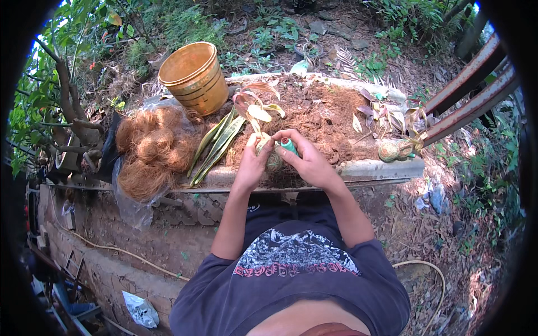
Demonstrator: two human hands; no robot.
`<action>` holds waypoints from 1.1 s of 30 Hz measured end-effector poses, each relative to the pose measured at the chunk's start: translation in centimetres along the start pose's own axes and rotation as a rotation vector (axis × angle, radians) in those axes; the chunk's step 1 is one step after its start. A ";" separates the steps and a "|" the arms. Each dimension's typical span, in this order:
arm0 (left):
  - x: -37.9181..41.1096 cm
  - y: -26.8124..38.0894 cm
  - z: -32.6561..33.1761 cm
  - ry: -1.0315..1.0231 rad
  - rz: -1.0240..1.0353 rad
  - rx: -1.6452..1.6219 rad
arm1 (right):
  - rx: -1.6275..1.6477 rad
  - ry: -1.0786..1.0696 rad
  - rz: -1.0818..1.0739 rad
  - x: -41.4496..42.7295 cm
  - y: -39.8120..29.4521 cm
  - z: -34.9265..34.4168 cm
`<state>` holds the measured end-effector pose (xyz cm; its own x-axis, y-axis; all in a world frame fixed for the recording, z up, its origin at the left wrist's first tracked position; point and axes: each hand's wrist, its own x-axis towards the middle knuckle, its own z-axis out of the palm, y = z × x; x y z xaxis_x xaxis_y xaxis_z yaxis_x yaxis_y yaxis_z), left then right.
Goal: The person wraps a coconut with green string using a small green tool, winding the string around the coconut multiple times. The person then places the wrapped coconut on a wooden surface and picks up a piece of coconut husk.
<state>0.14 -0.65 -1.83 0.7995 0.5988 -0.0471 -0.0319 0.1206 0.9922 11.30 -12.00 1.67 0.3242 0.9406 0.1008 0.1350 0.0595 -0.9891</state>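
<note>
My left hand (250, 166) grips the base of a small plant with pinkish and pale yellow leaves (257, 111). Below its stem, a root ball wound with thread (275, 163) shows between my hands, partly hidden by the fingers. My right hand (310, 161) holds a green thread spool (289, 145), its thumb and index fingertip close to my left fingertips. Both hands are over the front edge of a bench covered with brown soil and coir (319, 113). Cut variegated snake plant leaves (221, 145) lie just left of my left hand.
Coconut fibre balls (153, 143) are heaped on clear plastic at the left. Behind them stands a yellow-brown bucket (195, 82). At the bench's right end are thread-wrapped balls (389, 151) and purplish leafy plants (380, 115), near rusty metal beams (470, 105). A hose (126, 252) runs below.
</note>
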 end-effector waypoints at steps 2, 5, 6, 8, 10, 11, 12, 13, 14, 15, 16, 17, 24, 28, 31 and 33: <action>0.5 -1.2 -0.3 0.055 -0.037 -0.078 | -0.161 0.003 0.020 -1.0 -1.4 1.0; 0.7 -2.0 -0.2 0.085 -0.086 -0.494 | -0.393 -0.013 -0.225 -2.5 -0.7 3.0; 0.9 -2.0 -0.2 0.094 -0.083 -0.469 | -0.416 -0.054 -0.206 -3.1 -0.7 3.7; 1.6 -1.7 -0.2 0.114 -0.077 -0.417 | -0.417 -0.136 -0.175 -3.6 -0.2 4.5; 1.5 -1.8 -0.5 0.073 -0.032 -0.406 | -0.363 -0.170 -0.189 -3.5 0.3 4.4; 1.3 -1.8 -0.5 0.076 -0.072 -0.478 | -0.336 -0.187 -0.196 -3.4 0.5 4.3; 1.1 -1.0 -0.2 0.078 -0.112 -0.551 | -0.317 -0.250 -0.166 -3.4 0.7 4.1; 0.8 -0.4 0.0 0.081 -0.153 -0.624 | -0.297 -0.313 -0.135 -3.3 1.0 3.9; 0.6 -0.1 0.0 0.076 -0.155 -0.652 | -0.277 -0.377 -0.105 -3.2 1.3 3.8; 0.5 0.2 -0.1 0.068 -0.157 -0.680 | -0.179 -0.436 -0.086 -3.1 1.7 3.7; 0.3 0.5 -0.2 0.061 -0.158 -0.708 | -0.082 -0.494 -0.068 -3.0 2.5 3.7; 0.1 0.8 -0.2 0.036 -0.167 -0.722 | 0.017 -0.552 -0.049 -2.7 3.3 3.6; -1.5 1.1 -0.8 -0.239 -0.165 -0.646 | 1.054 -0.627 0.289 -0.6 7.5 -2.4; -1.8 1.2 -1.0 -0.277 -0.100 -0.489 | 0.978 -0.500 0.345 0.5 5.4 -3.2; -1.8 0.9 -1.0 -0.291 -0.136 -0.401 | 0.788 -0.255 0.375 1.4 3.9 -3.8; -1.9 1.5 0.0 -0.146 -0.065 -0.091 | 0.446 -0.215 0.295 1.1 1.9 -3.0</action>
<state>-1.38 -1.61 -0.28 0.8802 0.4666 -0.0873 -0.0257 0.2306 0.9727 14.73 -11.81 0.24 0.0842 0.9829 -0.1640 -0.3552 -0.1242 -0.9265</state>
